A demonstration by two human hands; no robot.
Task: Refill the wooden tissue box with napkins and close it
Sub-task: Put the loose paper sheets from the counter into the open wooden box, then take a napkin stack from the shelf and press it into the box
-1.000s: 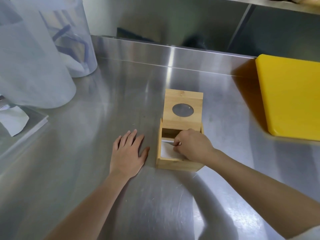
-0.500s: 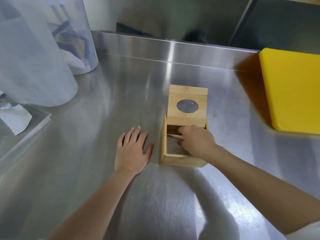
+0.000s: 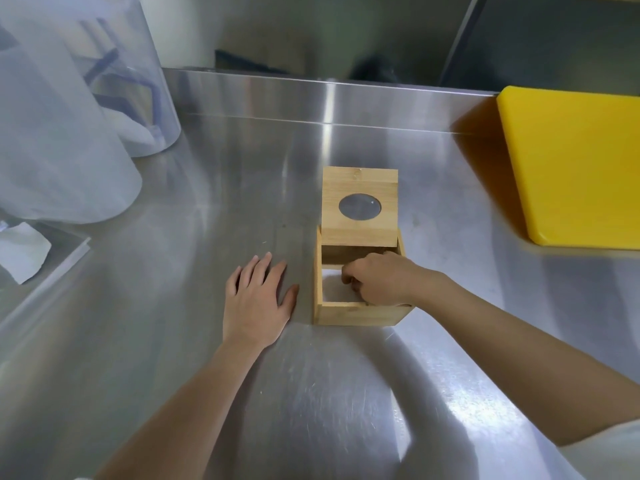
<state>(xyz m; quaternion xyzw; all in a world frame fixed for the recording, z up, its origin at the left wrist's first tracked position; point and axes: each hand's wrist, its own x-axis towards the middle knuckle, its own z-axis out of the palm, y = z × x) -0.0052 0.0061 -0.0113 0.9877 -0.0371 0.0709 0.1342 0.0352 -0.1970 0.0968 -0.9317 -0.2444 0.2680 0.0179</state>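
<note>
The wooden tissue box [image 3: 356,313] stands open in the middle of the steel counter. Its sliding lid [image 3: 360,181], with a round hole, is pushed back past the far wall and lies half off the box. White napkins [image 3: 333,288] lie inside, low in the box. My right hand [image 3: 381,277] reaches into the box from the right, fingers curled down on the napkins; the fingertips are partly hidden. My left hand [image 3: 256,299] rests flat on the counter just left of the box, fingers spread, thumb near the box wall.
A yellow cutting board [image 3: 575,161] lies at the right. Two translucent plastic containers [image 3: 52,133] stand at the back left. A white paper scrap [image 3: 22,251] sits on a clear tray at the left edge. A steel backsplash [image 3: 311,98] runs behind.
My right hand has gone from pinching a napkin at the box's opening to pressing deeper inside it. The left hand has stayed flat beside the box.
</note>
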